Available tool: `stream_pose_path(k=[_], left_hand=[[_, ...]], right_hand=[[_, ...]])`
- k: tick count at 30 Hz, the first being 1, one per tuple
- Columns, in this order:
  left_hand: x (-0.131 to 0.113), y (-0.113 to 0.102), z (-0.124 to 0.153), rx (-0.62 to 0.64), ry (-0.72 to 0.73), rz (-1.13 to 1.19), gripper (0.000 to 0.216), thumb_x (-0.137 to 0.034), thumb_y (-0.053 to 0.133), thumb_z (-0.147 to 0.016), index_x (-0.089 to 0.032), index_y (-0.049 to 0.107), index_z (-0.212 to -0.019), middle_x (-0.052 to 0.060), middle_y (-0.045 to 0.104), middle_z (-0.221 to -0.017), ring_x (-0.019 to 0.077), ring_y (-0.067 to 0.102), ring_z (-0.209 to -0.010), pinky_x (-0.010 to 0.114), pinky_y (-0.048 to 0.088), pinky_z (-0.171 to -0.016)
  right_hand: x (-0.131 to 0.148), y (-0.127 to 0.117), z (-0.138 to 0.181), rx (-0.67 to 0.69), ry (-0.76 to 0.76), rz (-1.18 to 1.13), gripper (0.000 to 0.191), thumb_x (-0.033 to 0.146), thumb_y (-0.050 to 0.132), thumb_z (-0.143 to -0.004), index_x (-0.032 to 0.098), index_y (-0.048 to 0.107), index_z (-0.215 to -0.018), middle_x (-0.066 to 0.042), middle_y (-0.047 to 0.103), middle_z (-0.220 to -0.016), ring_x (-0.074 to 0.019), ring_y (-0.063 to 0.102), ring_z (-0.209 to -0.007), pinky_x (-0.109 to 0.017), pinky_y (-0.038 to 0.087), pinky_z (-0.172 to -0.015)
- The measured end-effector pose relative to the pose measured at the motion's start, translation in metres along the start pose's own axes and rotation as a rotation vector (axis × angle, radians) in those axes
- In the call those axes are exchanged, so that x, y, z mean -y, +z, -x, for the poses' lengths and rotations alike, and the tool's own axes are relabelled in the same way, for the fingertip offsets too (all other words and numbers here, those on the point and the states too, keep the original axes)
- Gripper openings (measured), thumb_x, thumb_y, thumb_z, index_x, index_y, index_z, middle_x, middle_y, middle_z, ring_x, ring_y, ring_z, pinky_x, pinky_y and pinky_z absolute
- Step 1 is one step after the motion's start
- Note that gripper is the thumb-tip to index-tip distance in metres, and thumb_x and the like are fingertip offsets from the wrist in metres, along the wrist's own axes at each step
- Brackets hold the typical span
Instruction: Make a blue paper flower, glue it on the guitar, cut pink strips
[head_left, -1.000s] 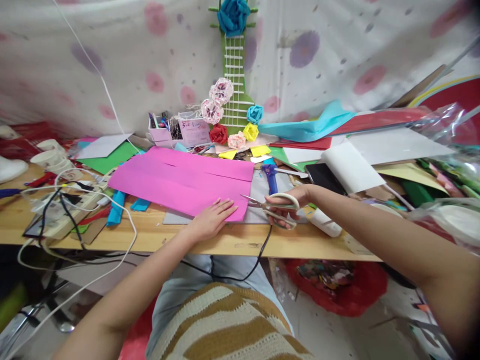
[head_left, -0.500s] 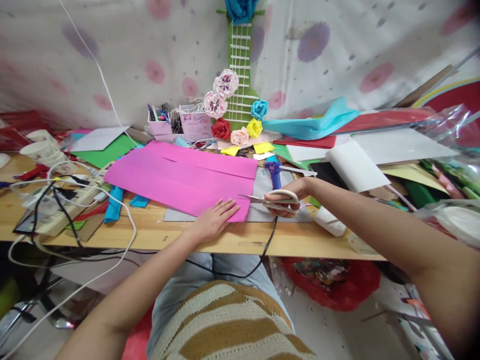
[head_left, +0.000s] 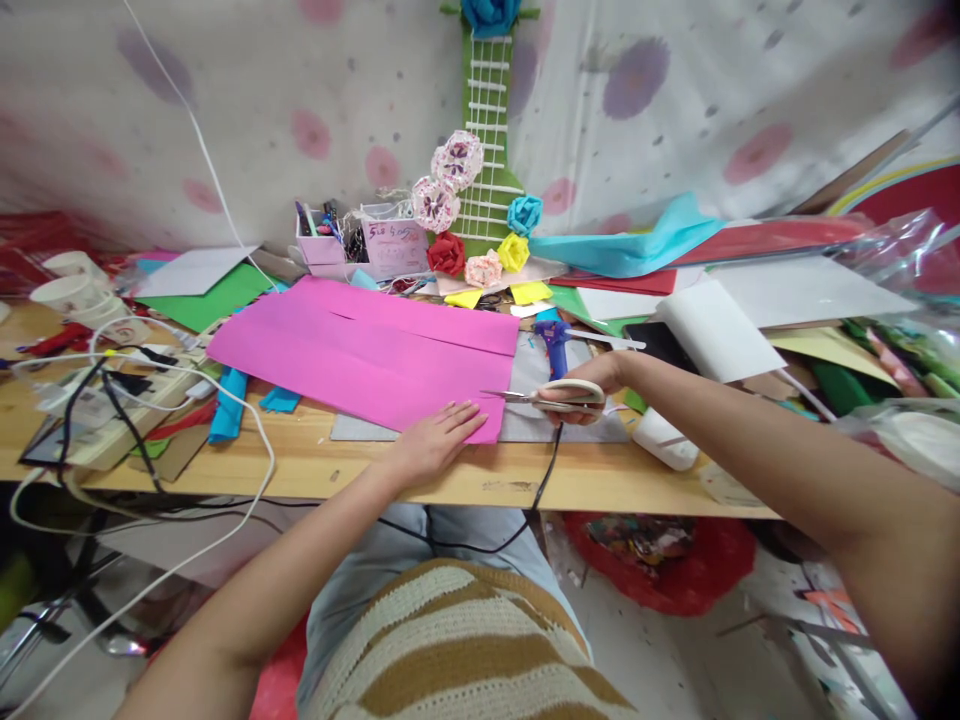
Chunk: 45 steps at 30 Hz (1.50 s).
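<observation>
A large sheet of magenta paper lies across the table, with a long slit or fold line near its far edge. My left hand rests flat on its near right corner, fingers stretched out. Cream-handled scissors are gripped in my right hand. Their blades reach over the sheet's right edge, just beyond my left fingertips. Whether the blades are cutting into the paper I cannot tell. A blue glue gun lies just behind my right hand, and a grey board shows under the sheet.
A power strip with tangled cables and stacked paper cups occupy the left. Behind the sheet stand a pen holder and a green guitar-shaped craft with paper flowers. A white device sits by my right wrist.
The scissors' handles have come closer together in my right hand. My left hand still presses on the magenta paper. The whole view has shifted slightly.
</observation>
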<state>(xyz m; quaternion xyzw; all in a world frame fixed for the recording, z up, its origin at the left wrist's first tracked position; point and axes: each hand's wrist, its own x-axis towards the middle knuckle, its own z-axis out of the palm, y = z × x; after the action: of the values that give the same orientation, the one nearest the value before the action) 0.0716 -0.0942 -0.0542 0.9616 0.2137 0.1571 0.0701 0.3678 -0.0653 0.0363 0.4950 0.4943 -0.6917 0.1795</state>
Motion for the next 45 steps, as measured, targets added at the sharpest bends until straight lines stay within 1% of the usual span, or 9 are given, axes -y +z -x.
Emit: stream_pose_path(k=[3,10,16,21,27,32,38,42,45], left_hand=[[0.000,0.001,0.000,-0.014,0.013,-0.007,0.042,-0.024,0.031,-0.094,-0.013,0.040,-0.133,0.012,0.043,-0.139,0.0190,0.033,-0.132,0.041,0.033,-0.110],[-0.002,-0.003,0.000,-0.031,0.034,-0.013,0.042,-0.022,0.031,-0.093,-0.013,0.039,-0.134,0.013,0.043,-0.139,0.0186,0.032,-0.133,0.041,0.032,-0.110],[-0.001,-0.001,0.001,-0.057,0.035,-0.012,0.043,-0.021,0.032,-0.092,-0.014,0.038,-0.134,0.012,0.043,-0.139,0.0180,0.033,-0.133,0.040,0.033,-0.110],[0.001,0.002,0.001,-0.058,0.035,-0.014,0.043,-0.022,0.031,-0.093,-0.014,0.038,-0.134,0.011,0.043,-0.139,0.0179,0.034,-0.132,0.040,0.033,-0.110],[0.000,0.000,0.001,-0.055,0.042,-0.022,0.042,-0.022,0.031,-0.093,-0.014,0.039,-0.134,0.011,0.045,-0.138,0.0184,0.035,-0.132,0.041,0.034,-0.109],[-0.002,-0.002,0.000,-0.048,0.036,-0.018,0.042,-0.022,0.031,-0.093,-0.014,0.040,-0.133,0.012,0.045,-0.137,0.0187,0.035,-0.132,0.041,0.035,-0.108],[-0.002,-0.002,0.000,-0.044,0.026,-0.016,0.041,-0.022,0.030,-0.093,-0.014,0.040,-0.133,0.011,0.045,-0.138,0.0183,0.036,-0.131,0.041,0.034,-0.109],[-0.002,-0.001,0.001,-0.038,0.022,-0.007,0.042,-0.021,0.030,-0.093,-0.014,0.040,-0.133,0.012,0.044,-0.138,0.0178,0.033,-0.133,0.041,0.032,-0.110],[-0.002,-0.001,0.001,-0.029,0.015,-0.003,0.042,-0.021,0.030,-0.093,-0.013,0.039,-0.133,0.012,0.043,-0.139,0.0179,0.031,-0.134,0.041,0.031,-0.110]], right_hand=[[-0.001,0.001,-0.001,0.014,-0.014,0.015,0.061,0.072,0.054,-0.067,0.013,0.057,-0.082,0.002,0.044,-0.056,-0.0078,0.042,-0.049,-0.022,0.033,-0.044],[-0.004,0.002,-0.002,-0.008,-0.012,0.055,0.069,0.077,0.054,-0.062,0.013,0.057,-0.086,-0.001,0.051,-0.063,-0.0114,0.050,-0.057,-0.023,0.037,-0.047],[0.000,0.006,0.002,0.009,-0.010,0.046,0.068,0.076,0.054,-0.063,0.013,0.058,-0.086,-0.003,0.054,-0.066,-0.0122,0.053,-0.060,-0.023,0.038,-0.048],[0.000,0.008,0.003,0.040,-0.043,0.050,0.069,0.077,0.053,-0.062,0.012,0.058,-0.087,-0.003,0.054,-0.065,-0.0122,0.052,-0.060,-0.023,0.038,-0.048],[-0.005,0.005,0.000,0.013,-0.036,0.050,0.066,0.077,0.050,-0.065,0.014,0.057,-0.085,-0.001,0.050,-0.061,-0.0101,0.048,-0.055,-0.023,0.035,-0.047],[-0.010,0.002,-0.003,0.046,-0.080,0.032,0.064,0.074,0.055,-0.064,0.013,0.056,-0.085,0.004,0.041,-0.056,-0.0069,0.039,-0.049,-0.022,0.032,-0.045],[-0.012,0.002,-0.004,-0.014,-0.107,0.063,0.061,0.074,0.053,-0.066,0.015,0.055,-0.082,0.003,0.042,-0.055,-0.0067,0.038,-0.048,-0.022,0.030,-0.044],[-0.016,-0.001,-0.008,-0.041,-0.094,0.088,0.064,0.075,0.053,-0.064,0.013,0.057,-0.081,0.005,0.038,-0.052,-0.0054,0.033,-0.045,-0.021,0.029,-0.043],[-0.018,-0.002,-0.009,-0.041,-0.113,0.096,0.066,0.075,0.055,-0.063,0.012,0.056,-0.083,0.005,0.039,-0.053,-0.0053,0.035,-0.046,-0.021,0.030,-0.044]])
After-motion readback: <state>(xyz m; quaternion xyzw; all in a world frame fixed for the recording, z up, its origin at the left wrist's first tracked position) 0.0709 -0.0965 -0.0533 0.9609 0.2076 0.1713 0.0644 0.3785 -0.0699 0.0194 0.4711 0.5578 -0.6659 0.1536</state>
